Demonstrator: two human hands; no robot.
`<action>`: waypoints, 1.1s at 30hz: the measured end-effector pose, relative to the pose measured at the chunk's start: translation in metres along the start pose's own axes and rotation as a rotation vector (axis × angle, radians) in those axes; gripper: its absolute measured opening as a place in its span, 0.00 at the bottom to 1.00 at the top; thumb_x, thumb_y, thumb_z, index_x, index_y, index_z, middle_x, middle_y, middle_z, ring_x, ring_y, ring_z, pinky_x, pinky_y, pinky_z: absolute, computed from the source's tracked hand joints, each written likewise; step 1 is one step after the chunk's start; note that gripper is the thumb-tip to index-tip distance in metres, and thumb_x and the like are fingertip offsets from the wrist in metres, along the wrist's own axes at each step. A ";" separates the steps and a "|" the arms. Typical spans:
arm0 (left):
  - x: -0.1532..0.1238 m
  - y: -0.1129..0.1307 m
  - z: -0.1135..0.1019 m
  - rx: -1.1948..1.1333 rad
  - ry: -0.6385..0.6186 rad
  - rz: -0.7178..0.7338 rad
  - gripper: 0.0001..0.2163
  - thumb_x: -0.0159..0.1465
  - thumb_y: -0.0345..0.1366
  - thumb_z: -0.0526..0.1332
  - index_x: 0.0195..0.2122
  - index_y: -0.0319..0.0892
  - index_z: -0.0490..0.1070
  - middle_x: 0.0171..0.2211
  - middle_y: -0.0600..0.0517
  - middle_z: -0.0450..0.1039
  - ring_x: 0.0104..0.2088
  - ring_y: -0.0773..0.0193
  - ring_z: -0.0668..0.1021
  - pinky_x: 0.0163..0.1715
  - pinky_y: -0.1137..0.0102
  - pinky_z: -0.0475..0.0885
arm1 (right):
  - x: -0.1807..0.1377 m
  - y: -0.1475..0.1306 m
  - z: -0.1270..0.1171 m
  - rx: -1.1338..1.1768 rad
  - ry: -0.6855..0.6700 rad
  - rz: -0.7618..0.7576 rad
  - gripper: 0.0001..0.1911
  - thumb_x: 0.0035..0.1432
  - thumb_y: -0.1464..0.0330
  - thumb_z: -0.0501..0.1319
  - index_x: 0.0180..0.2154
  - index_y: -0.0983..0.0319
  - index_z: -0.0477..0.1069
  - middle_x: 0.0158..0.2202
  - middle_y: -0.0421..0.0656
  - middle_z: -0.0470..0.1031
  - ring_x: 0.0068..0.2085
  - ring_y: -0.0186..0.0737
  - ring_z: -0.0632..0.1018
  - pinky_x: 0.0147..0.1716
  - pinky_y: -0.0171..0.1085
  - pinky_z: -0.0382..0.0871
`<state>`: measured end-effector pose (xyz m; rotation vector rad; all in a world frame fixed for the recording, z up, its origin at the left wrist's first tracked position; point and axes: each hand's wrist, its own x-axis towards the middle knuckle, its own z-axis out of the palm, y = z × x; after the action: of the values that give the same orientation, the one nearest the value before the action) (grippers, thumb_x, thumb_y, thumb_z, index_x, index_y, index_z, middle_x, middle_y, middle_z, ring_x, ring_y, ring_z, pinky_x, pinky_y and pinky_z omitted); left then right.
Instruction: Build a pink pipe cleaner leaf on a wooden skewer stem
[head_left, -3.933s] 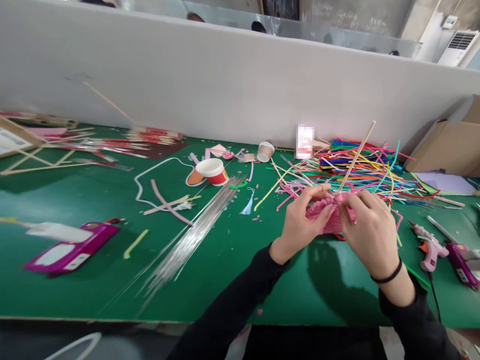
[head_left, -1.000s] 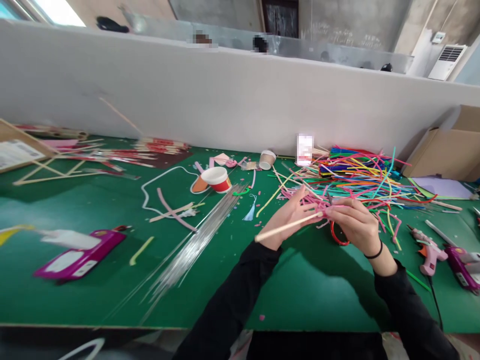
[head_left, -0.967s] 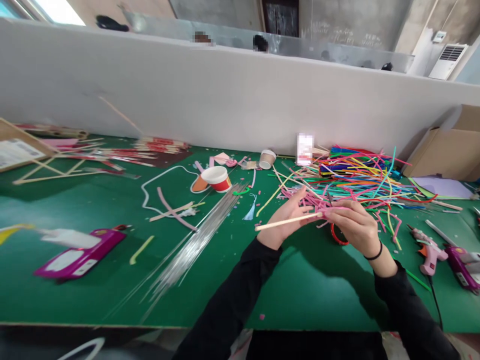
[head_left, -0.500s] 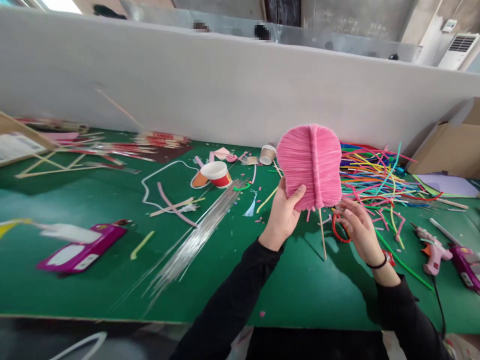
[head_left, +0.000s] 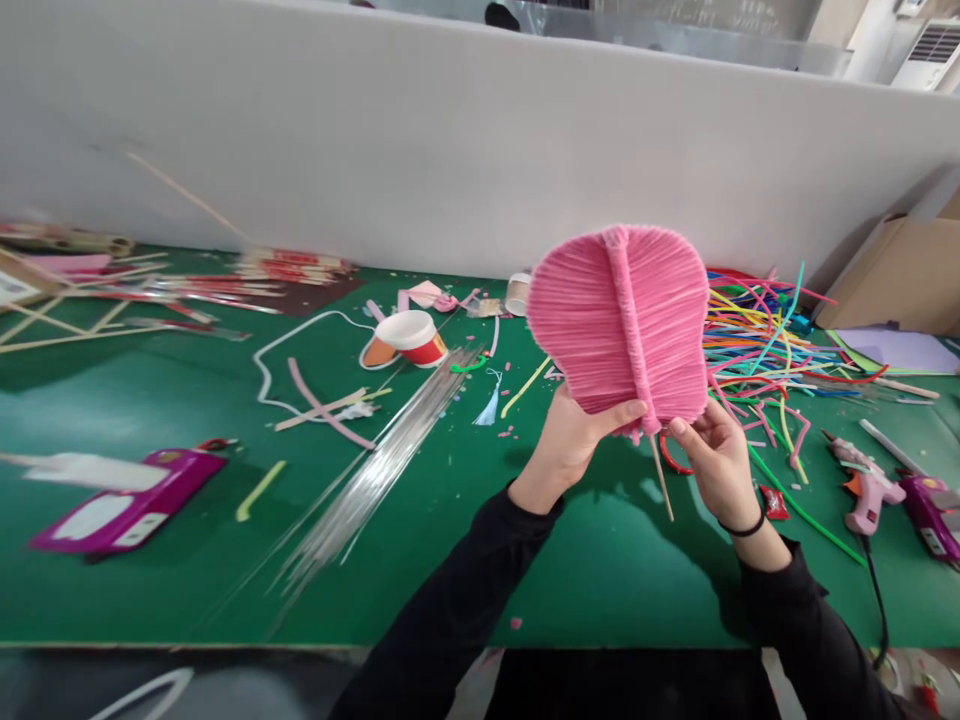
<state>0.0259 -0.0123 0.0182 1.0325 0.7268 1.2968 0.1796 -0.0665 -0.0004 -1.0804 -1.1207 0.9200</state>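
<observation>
A pink fan [head_left: 592,320], its face covered in fuzzy pipe cleaners laid side by side, is held up over the table. One thicker pink strip runs down its middle, and a thin wooden stick [head_left: 663,482] sticks out below. My left hand [head_left: 566,440] grips the lower left edge, thumb across the front. At the lower right edge my right hand [head_left: 716,455] pinches the rim between thumb and fingers. Behind the stick, a red ring [head_left: 675,462] on the table is partly hidden.
Many coloured pipe cleaners [head_left: 765,340] lie at the right, near a pink glue gun [head_left: 866,490]. A bundle of thin wires [head_left: 390,450], a paper cup [head_left: 412,338], a blue tassel [head_left: 490,400] and a purple tool [head_left: 142,500] lie leftward. A white partition [head_left: 375,150] stands behind.
My right hand has come in from beside the fan and now holds its lower right edge. The fan is nearer the camera and tilted slightly, and the view has shifted.
</observation>
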 end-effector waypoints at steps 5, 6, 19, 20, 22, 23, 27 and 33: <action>-0.002 -0.010 0.006 -0.029 0.098 0.040 0.19 0.44 0.36 0.77 0.36 0.40 0.76 0.33 0.51 0.80 0.33 0.61 0.81 0.36 0.66 0.78 | -0.002 -0.001 0.001 0.070 0.003 0.040 0.19 0.53 0.54 0.68 0.41 0.56 0.69 0.38 0.43 0.82 0.36 0.41 0.82 0.39 0.41 0.79; -0.002 -0.013 0.007 -0.046 0.106 0.048 0.19 0.44 0.36 0.77 0.35 0.40 0.75 0.33 0.52 0.80 0.32 0.61 0.81 0.36 0.66 0.78 | -0.002 -0.001 0.001 0.075 -0.007 0.052 0.19 0.53 0.53 0.68 0.41 0.56 0.69 0.37 0.43 0.82 0.36 0.41 0.82 0.39 0.41 0.79; -0.003 -0.022 0.008 0.038 -0.019 0.051 0.13 0.48 0.35 0.76 0.23 0.38 0.72 0.18 0.55 0.73 0.17 0.69 0.72 0.18 0.73 0.69 | 0.001 -0.001 -0.003 0.158 -0.029 0.091 0.19 0.48 0.59 0.73 0.40 0.57 0.74 0.39 0.41 0.82 0.40 0.41 0.81 0.43 0.41 0.76; -0.004 -0.022 0.009 0.040 -0.007 0.058 0.13 0.48 0.35 0.76 0.22 0.38 0.71 0.17 0.55 0.73 0.17 0.69 0.72 0.18 0.73 0.68 | 0.000 -0.001 -0.002 0.146 -0.060 0.107 0.18 0.48 0.59 0.73 0.40 0.58 0.74 0.39 0.42 0.82 0.39 0.42 0.81 0.43 0.42 0.76; -0.007 -0.021 0.011 0.056 0.037 0.080 0.13 0.47 0.36 0.76 0.23 0.38 0.72 0.18 0.54 0.73 0.18 0.68 0.73 0.20 0.72 0.70 | -0.003 0.000 0.000 0.081 -0.070 0.094 0.18 0.49 0.57 0.72 0.39 0.59 0.74 0.37 0.43 0.81 0.38 0.42 0.81 0.40 0.42 0.76; -0.008 -0.020 0.012 0.072 0.059 0.086 0.13 0.47 0.36 0.76 0.23 0.38 0.72 0.19 0.54 0.74 0.18 0.68 0.73 0.20 0.72 0.71 | -0.004 0.001 0.000 0.025 -0.032 0.056 0.17 0.50 0.57 0.71 0.39 0.59 0.73 0.35 0.42 0.81 0.36 0.42 0.81 0.38 0.41 0.76; -0.009 -0.015 0.013 0.145 0.078 0.088 0.13 0.49 0.39 0.74 0.22 0.38 0.73 0.19 0.53 0.75 0.18 0.66 0.75 0.22 0.70 0.74 | -0.009 0.005 -0.005 -0.341 0.221 -0.292 0.21 0.50 0.60 0.72 0.42 0.58 0.67 0.35 0.40 0.75 0.33 0.38 0.76 0.34 0.39 0.73; -0.011 -0.009 0.014 0.352 0.284 0.247 0.17 0.40 0.39 0.77 0.29 0.39 0.76 0.29 0.51 0.80 0.32 0.57 0.81 0.39 0.63 0.79 | -0.007 0.004 -0.011 -0.735 0.405 -0.753 0.23 0.51 0.62 0.72 0.45 0.58 0.66 0.40 0.44 0.69 0.42 0.45 0.74 0.41 0.46 0.71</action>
<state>0.0409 -0.0254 0.0141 1.2637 1.0985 1.5846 0.1892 -0.0745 -0.0064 -1.1964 -1.3931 -0.3316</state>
